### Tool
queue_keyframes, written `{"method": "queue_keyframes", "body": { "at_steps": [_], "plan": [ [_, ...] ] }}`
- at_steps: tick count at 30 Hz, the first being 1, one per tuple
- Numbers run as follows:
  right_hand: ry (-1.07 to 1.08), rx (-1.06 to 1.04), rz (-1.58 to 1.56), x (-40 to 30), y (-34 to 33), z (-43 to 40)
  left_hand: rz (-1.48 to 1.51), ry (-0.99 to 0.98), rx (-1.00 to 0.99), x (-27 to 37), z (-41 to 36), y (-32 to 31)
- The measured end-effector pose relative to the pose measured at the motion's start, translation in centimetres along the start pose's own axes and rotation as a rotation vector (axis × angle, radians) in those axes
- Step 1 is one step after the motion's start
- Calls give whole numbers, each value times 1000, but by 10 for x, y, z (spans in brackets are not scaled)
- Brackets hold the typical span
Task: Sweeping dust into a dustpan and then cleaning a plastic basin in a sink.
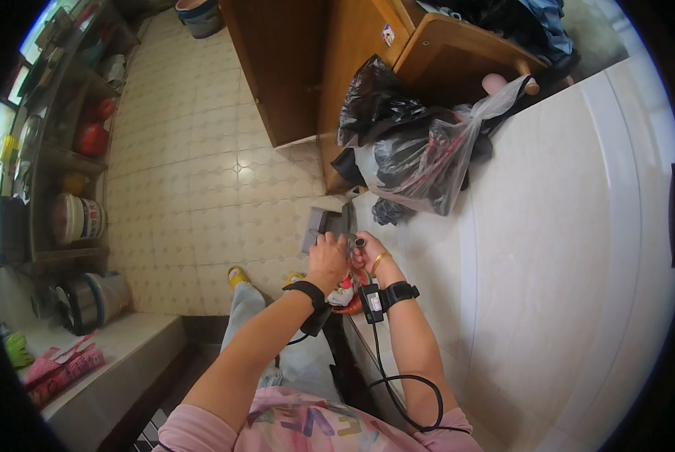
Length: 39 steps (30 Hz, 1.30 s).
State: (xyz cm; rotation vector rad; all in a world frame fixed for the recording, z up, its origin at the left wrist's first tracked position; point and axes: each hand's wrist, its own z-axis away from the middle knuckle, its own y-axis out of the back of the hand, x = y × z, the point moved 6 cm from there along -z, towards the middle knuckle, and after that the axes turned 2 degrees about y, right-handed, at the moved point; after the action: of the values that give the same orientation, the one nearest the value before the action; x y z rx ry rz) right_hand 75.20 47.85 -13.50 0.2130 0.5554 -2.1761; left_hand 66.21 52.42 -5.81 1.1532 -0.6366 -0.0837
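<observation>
Both hands meet just before me, near the tiled wall. My right hand (370, 252) has its fingers curled around a small grey cylindrical piece (357, 242) with a dark round opening. My left hand (329, 257) lies against the left side of that piece, fingers bent; whether it grips it is hidden. Behind the hands sits a grey open box or case (314, 220) with a dark coiled part inside. Below them is a red container (348, 308) holding a whitish crumpled item (342, 296), partly covered by my hands and wrist straps.
Plastic bags (422, 158) hang from a wooden cabinet's knob (531, 88) at the upper right. A brown cabinet door (281, 73) stands ajar over the tiled floor (201, 169). Shelves with a white bucket (83, 218) line the left. A cable loops from my right wrist.
</observation>
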Motion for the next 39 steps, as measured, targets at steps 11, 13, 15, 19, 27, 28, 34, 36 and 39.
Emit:
{"method": "queue_keyframes", "body": {
  "at_steps": [11,13,15,19,27,28,34,36,39],
  "plan": [
    [-3,93,134,12,5,-7,318,-39,-8,-9,3,-23],
    [82,153,175,6,1,-1,342,-28,-43,-10,4,-21],
    [42,114,109,8,-8,3,437,-12,-24,-13,5,-18],
    [46,179,119,9,-11,-2,406,-6,14,-16,5,-13],
    [51,65,87,17,-12,-12,414,-45,102,-23,1,-28],
    [7,89,84,17,-13,-7,392,-48,112,-22,2,-25],
    [5,90,17,18,-20,-4,400,10,-65,-22,2,-16],
    [35,81,-24,20,-17,-10,394,27,-89,-21,2,-11],
    [105,66,-109,24,-1,-24,437,4,-36,-15,2,-12]
  ]
}}
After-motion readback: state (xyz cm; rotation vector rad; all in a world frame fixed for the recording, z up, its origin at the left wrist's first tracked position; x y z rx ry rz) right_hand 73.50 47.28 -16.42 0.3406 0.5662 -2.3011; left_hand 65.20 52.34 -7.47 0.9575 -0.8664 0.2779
